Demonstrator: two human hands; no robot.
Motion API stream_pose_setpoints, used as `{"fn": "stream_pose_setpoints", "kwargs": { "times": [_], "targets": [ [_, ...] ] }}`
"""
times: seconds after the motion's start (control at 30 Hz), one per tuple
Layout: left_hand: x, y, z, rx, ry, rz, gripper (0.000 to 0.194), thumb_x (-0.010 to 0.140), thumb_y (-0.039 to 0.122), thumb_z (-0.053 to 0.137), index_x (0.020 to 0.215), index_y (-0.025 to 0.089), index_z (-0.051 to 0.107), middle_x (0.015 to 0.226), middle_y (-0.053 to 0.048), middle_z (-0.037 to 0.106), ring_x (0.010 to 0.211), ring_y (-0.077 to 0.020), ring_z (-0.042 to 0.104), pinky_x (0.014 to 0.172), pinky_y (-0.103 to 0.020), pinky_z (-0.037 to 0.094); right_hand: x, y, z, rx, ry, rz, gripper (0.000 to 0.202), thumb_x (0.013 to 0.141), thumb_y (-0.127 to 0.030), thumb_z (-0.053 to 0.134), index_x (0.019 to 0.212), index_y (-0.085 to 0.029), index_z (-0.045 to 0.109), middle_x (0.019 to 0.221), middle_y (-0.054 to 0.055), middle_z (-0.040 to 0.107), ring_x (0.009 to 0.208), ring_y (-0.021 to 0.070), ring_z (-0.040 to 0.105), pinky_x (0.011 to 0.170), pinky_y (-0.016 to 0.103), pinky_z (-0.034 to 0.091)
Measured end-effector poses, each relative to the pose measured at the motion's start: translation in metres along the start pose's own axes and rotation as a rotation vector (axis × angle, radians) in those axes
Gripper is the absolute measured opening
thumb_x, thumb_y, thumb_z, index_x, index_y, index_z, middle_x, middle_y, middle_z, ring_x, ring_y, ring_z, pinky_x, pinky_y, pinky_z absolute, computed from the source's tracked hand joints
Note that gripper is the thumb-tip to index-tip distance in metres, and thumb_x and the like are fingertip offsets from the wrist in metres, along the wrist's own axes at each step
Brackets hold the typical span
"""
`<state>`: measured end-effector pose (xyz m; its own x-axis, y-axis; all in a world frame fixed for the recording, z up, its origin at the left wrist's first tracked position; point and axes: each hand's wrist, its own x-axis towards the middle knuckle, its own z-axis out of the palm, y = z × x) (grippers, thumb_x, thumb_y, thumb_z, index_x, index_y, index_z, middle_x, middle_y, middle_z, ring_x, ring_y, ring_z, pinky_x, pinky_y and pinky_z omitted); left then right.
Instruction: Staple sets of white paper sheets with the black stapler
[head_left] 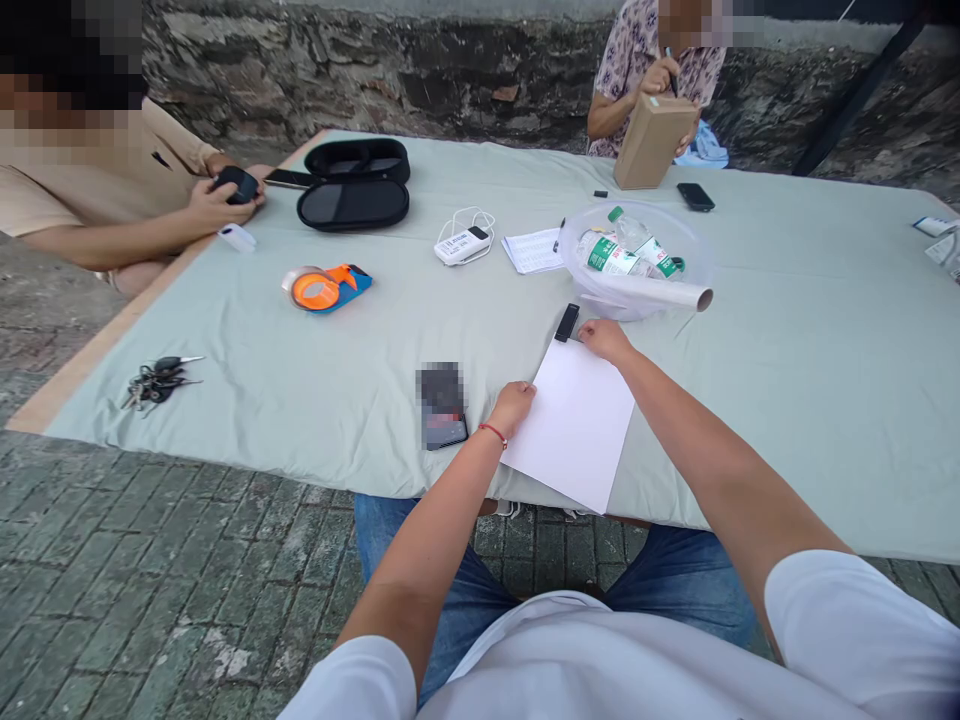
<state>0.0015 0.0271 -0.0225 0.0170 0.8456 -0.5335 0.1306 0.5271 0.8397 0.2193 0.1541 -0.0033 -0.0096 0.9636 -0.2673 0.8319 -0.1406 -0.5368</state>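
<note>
Both hands are on or close to the white paper (574, 425), which lies on the cloth-covered table (810, 370) directly before me, its near corner reaching the table's front edge. My left hand (514, 408) is clamped on the paper's left edge, thumb uppermost. My right hand (606, 342) is at the far edge, fingers bunched; whether they pinch the paper or only rest on it, I cannot tell. My hands are apart from each other.

Just beside the right fingertips, at the paper's far left corner, is a black tool (568, 323), apparently a stapler. Whether it grips the paper cannot be confirmed from this angle.

Assessment: the step in hand appears to be steadying and squaring the paper at that corner. The next move calls for a firm left hold and careful right fingertips, so that the edges do not slip. A phone (450, 438) lies near the left hand, partly obscured. Beyond the right hand stands a clear basin (703, 240) containing bottles (611, 254), with a roll (652, 291) across its near side.
</note>
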Motion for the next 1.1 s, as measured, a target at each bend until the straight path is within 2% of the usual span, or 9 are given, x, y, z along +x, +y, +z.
{"fn": "stream_pose_setpoints", "kwargs": {
  "times": [0.1,0.17,0.27,0.37,0.47,0.6,0.83,1.1],
  "targets": [
    [-0.001,0.003,0.000,0.062,-0.016,-0.025,0.014,0.084,0.025,0.053,0.073,0.018,0.056,0.069,-0.003,0.056,0.066,-0.0155,0.050,0.064,-0.026,0.038,0.001,-0.009,-0.007,-0.013,0.143,-0.124,0.032,0.095,-0.027,0.046,0.115,-0.013,0.068,0.109,0.013,0.070,0.102,0.0247,0.061,0.092,0.034,0.043],
    [-0.002,0.005,-0.001,0.084,-0.031,-0.028,0.016,0.086,0.025,0.051,0.072,0.018,0.055,0.069,-0.002,0.054,0.064,-0.0144,0.048,0.062,-0.025,0.038,0.004,-0.016,-0.008,-0.013,0.188,-0.219,0.038,0.097,-0.030,0.042,0.123,-0.014,0.064,0.122,0.013,0.067,0.115,0.0258,0.058,0.101,0.037,0.040],
    [-0.003,0.006,-0.001,0.100,-0.049,-0.037,0.017,0.086,0.022,0.050,0.070,0.017,0.053,0.067,0.000,0.051,0.060,-0.0121,0.044,0.060,-0.024,0.037,0.009,-0.027,-0.002,-0.033,0.141,-0.337,0.045,0.097,-0.037,0.039,0.134,-0.019,0.057,0.143,0.009,0.055,0.135,0.0262,0.046,0.113,0.041,0.033],
    [-0.004,0.007,-0.001,0.108,-0.060,-0.053,0.018,0.087,0.021,0.049,0.070,0.017,0.052,0.067,0.000,0.050,0.058,-0.0112,0.043,0.059,-0.024,0.037,0.018,-0.033,0.007,-0.108,0.002,-0.333,0.051,0.098,-0.045,0.035,0.139,-0.021,0.054,0.156,0.007,0.040,0.145,0.0258,0.034,0.119,0.044,0.027],
    [-0.003,0.007,-0.001,0.113,-0.064,-0.065,0.017,0.087,0.021,0.048,0.071,0.017,0.052,0.069,-0.001,0.051,0.059,-0.0117,0.046,0.059,-0.024,0.037,0.027,-0.033,0.011,-0.217,-0.119,-0.317,0.051,0.098,-0.048,0.035,0.134,-0.020,0.059,0.161,0.006,0.030,0.149,0.0258,0.025,0.121,0.043,0.024],
    [-0.003,0.008,-0.001,0.116,-0.073,-0.064,0.016,0.087,0.021,0.049,0.071,0.017,0.051,0.068,-0.001,0.050,0.058,-0.0113,0.045,0.057,-0.023,0.036,0.036,-0.027,0.009,-0.266,-0.188,-0.368,0.050,0.097,-0.048,0.038,0.135,-0.022,0.058,0.161,0.003,0.030,0.151,0.0264,0.020,0.122,0.043,0.021],
    [0.000,0.006,-0.001,0.135,-0.066,-0.044,0.019,0.087,0.020,0.048,0.068,0.018,0.047,0.065,0.001,0.044,0.055,-0.0105,0.039,0.054,-0.024,0.031,0.036,-0.018,0.013,-0.228,-0.190,-0.417,0.061,0.096,-0.056,0.033,0.145,-0.023,0.049,0.162,0.001,0.028,0.152,0.0271,0.015,0.124,0.046,0.017],
    [-0.001,0.006,0.000,0.159,-0.079,-0.027,0.019,0.088,0.021,0.046,0.069,0.018,0.049,0.067,0.000,0.048,0.057,-0.0111,0.042,0.057,-0.025,0.034,0.032,-0.016,0.018,-0.196,-0.173,-0.434,0.065,0.095,-0.057,0.034,0.146,-0.019,0.048,0.162,0.003,0.027,0.152,0.0277,0.012,0.125,0.045,0.014]
  ]
}}
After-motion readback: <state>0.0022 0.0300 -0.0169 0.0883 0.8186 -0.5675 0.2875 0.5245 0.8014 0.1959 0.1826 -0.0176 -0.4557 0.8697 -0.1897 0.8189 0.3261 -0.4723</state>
